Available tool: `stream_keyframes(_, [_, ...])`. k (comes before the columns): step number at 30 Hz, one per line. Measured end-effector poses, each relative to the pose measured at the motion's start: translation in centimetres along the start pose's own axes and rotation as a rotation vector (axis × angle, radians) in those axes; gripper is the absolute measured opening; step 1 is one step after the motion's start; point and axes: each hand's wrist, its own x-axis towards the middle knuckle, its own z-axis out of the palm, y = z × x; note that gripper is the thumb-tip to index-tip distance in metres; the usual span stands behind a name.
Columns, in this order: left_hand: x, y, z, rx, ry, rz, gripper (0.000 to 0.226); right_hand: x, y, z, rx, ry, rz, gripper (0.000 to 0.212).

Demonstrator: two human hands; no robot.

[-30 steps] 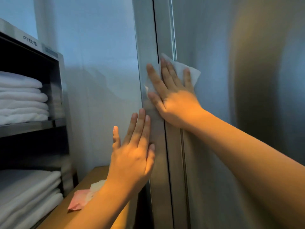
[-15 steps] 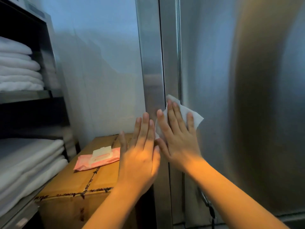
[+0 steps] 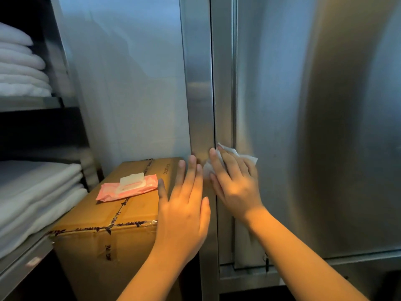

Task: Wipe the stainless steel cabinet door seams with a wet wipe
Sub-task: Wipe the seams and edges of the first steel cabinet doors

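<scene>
view: head-worn; facing: forward and down; range: close to cabinet door (image 3: 303, 127)

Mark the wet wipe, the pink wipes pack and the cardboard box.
wet wipe (image 3: 249, 159), head view, uncovered right corner.
pink wipes pack (image 3: 106, 191), head view, wrapper left of its flap.
cardboard box (image 3: 86, 257), head view, front face.

Two bare forearms (image 3: 303, 257) and hands are shown, uncovered as far as the frame edge. The left hand (image 3: 184, 205) is framed at 6 o'clock, the right hand (image 3: 236, 187) at 5 o'clock. Slender fingers (image 3: 191, 172) and short, plain nails (image 3: 212, 151) can be made out.
</scene>
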Motion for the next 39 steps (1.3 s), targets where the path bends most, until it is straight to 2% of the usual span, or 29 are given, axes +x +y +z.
stream_keyframes(3, [-0.4,0.4,-0.5,-0.027,-0.007,-0.003,0.056,-0.3,0.5,-0.4,0.043,0.001,-0.054,0.032])
stream_keyframes(7, [-1.0,0.7,-1.1,-0.055,-0.034,-0.02,0.056,-1.0,1.0,-1.2,0.109,-0.08,-0.087,0.041])
stream_keyframes(11, [-1.9,0.9,-1.8,-0.055,-0.071,-0.033,0.057,-1.1,0.4,-2.6,0.138,-0.104,0.003,0.027])
stream_keyframes(20, [-5.0,2.5,-2.8,-0.195,-0.073,-0.031,0.056,-3.1,-2.3,-7.7,0.252,-0.16,0.291,0.034])
stream_keyframes(30, [-6.9,7.5,-2.1,-0.387,-0.225,0.035,0.056,-6.9,-1.9,-15.0,0.104,-0.235,0.407,0.033])
stream_keyframes(39, [-5.9,18.4,-1.5,-0.554,-0.178,0.189,0.052,-11.1,4.5,-24.4,-0.083,-0.221,0.519,0.03])
